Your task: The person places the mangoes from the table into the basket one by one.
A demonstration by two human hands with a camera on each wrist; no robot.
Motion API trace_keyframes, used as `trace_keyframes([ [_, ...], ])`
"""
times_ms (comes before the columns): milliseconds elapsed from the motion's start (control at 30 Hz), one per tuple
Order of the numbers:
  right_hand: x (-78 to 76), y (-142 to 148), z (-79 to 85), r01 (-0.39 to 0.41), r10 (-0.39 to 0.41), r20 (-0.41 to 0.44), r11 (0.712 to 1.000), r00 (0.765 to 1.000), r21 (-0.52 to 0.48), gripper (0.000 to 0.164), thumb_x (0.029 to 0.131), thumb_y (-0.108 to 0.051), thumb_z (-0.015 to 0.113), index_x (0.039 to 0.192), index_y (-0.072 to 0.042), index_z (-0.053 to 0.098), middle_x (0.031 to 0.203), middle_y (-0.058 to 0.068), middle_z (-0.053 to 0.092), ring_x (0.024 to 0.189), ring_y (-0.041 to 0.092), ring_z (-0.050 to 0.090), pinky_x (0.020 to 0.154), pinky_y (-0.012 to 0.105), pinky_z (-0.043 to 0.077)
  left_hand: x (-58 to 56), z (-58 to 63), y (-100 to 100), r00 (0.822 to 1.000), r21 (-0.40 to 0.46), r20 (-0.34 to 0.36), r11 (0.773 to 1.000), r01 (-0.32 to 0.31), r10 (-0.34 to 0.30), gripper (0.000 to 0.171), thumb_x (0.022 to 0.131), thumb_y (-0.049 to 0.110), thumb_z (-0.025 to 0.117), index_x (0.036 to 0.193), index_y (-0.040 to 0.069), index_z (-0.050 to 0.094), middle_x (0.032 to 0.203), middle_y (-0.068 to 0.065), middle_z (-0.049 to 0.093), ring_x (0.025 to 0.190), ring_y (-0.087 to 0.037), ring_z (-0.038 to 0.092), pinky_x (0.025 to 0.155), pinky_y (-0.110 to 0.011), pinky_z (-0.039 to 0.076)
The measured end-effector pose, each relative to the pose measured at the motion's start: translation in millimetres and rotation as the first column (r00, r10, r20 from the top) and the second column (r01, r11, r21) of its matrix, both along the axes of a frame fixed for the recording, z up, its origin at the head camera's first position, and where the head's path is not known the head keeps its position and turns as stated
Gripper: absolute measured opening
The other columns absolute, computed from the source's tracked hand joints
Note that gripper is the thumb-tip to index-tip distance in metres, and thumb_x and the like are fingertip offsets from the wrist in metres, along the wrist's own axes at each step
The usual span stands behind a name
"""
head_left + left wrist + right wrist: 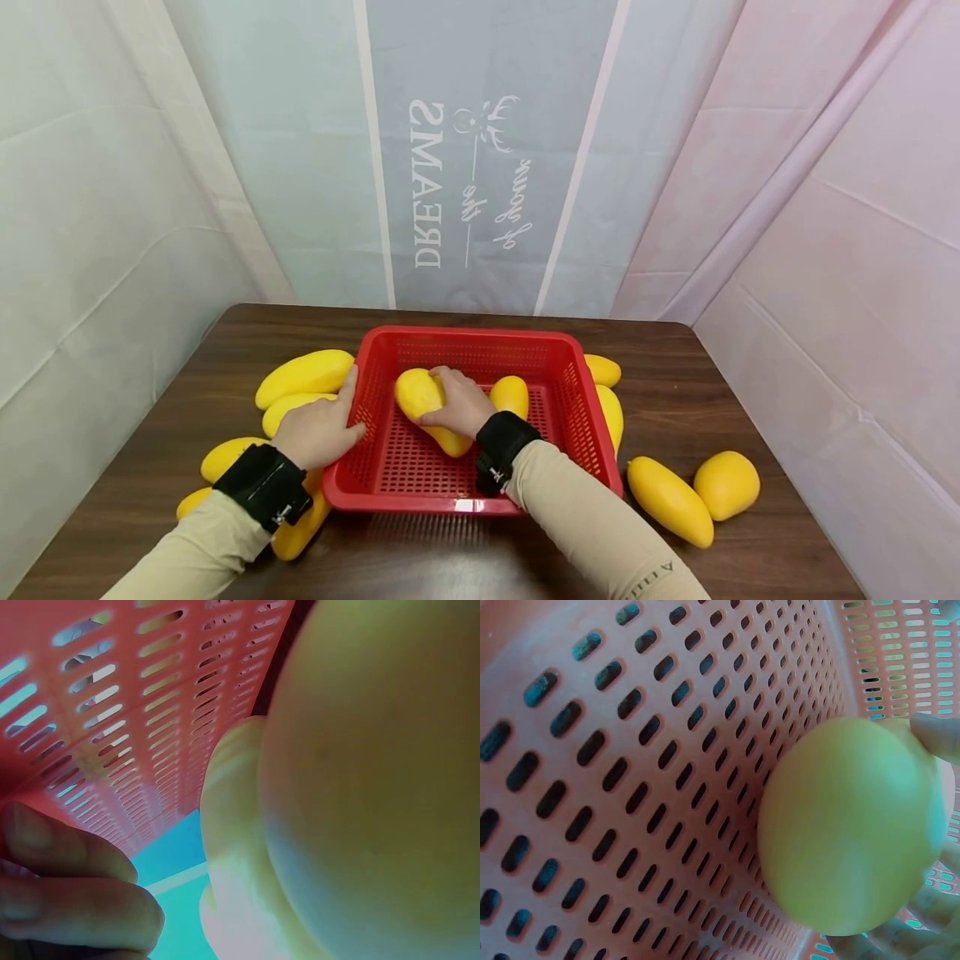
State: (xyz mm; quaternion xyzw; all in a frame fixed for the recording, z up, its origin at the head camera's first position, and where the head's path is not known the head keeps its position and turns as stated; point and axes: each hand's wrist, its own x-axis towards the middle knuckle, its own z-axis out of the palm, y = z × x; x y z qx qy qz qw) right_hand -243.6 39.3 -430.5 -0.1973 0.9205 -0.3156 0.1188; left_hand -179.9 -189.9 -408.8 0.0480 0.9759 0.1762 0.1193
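A red plastic basket (487, 335) with slotted walls stands mid-table in the head view. My left hand (315, 432) grips its left rim, thumb over the edge and index finger along it. Inside, my right hand (463, 406) holds a yellow mango (416, 396) low over the slotted floor, thumb and fingers around its sides. The right wrist view shows this mango (847, 832) close up, fingertips at its right edge. A second mango (510, 393) lies in the basket, partly behind my right wrist. Beside my left hand, a large mango (382, 780) fills much of the left wrist view.
Left of the basket lie several mangoes (307, 377), some partly covered by my left arm. To the right are more, including a long mango (670, 502) and a rounder mango (727, 485). The dark wooden table (420, 558) is backed by hanging cloth (322, 167).
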Motion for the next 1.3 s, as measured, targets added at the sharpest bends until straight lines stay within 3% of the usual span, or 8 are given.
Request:
trace_keyframes([
  [267, -1.5, 0.4, -0.9, -0.019, 0.019, 0.017, 1.0, 1.0, -0.001, 0.079, 0.082, -0.036, 0.08, 0.146, -0.012, 0.042, 0.141, 0.014, 0.052, 0.116, 0.03, 0.053, 0.101, 0.046, 0.045, -1.0, -0.7, 0.0, 1.0, 0.0, 0.0, 1.0, 0.003, -0.003, 0.091, 0.094, 0.033, 0.06, 0.159, 0.004, 0.004, 0.069, -0.001, 0.056, 0.055, -0.015, 0.055, 0.053, -0.03, 0.041],
  [400, -0.7, 0.2, 2.8, -0.038, 0.038, 0.005, 0.999, 0.999, -0.008, 0.08, 0.083, -0.037, 0.078, 0.149, -0.012, 0.041, 0.146, 0.013, 0.049, 0.127, 0.031, 0.05, 0.108, 0.047, 0.042, -0.4, 0.3, 0.6, 1.0, 0.002, -0.001, 1.0, 0.004, -0.004, 0.091, 0.094, 0.033, 0.06, 0.159, 0.003, 0.003, 0.069, -0.001, 0.057, 0.055, -0.015, 0.055, 0.054, -0.03, 0.041],
  [733, 4.3, -1.6, 39.0, -0.11, 0.11, -0.048, 0.994, 0.993, -0.009, 0.071, 0.086, -0.037, 0.075, 0.147, -0.014, 0.046, 0.15, 0.007, 0.049, 0.137, 0.027, 0.046, 0.112, 0.045, 0.04, -1.5, -1.3, -2.2, 1.0, 0.0, -0.004, 1.0, 0.019, -0.019, 0.091, 0.094, 0.033, 0.061, 0.158, 0.002, 0.004, 0.07, -0.002, 0.056, 0.055, -0.014, 0.054, 0.054, -0.029, 0.043],
  [933, -4.2, 12.9, 61.5, -0.072, 0.07, -0.06, 0.997, 0.996, -0.036, 0.07, 0.086, -0.035, 0.076, 0.146, -0.012, 0.047, 0.145, 0.011, 0.053, 0.134, 0.029, 0.049, 0.11, 0.045, 0.042, -2.0, -1.6, -1.5, 1.0, 0.004, -0.007, 1.0, 0.021, -0.021, 0.091, 0.094, 0.033, 0.061, 0.158, 0.002, 0.004, 0.069, -0.002, 0.056, 0.055, -0.014, 0.054, 0.053, -0.029, 0.041],
  [1300, -13.0, 35.1, 69.0, -0.006, 0.004, -0.064, 0.999, 0.998, -0.035, 0.069, 0.085, -0.035, 0.077, 0.144, -0.012, 0.049, 0.138, 0.014, 0.057, 0.126, 0.032, 0.054, 0.103, 0.048, 0.047, -1.8, -1.1, -2.0, 1.0, 0.008, -0.005, 1.0, 0.024, -0.024, 0.09, 0.095, 0.032, 0.06, 0.158, 0.003, 0.003, 0.07, -0.001, 0.056, 0.055, -0.014, 0.054, 0.053, -0.029, 0.041],
])
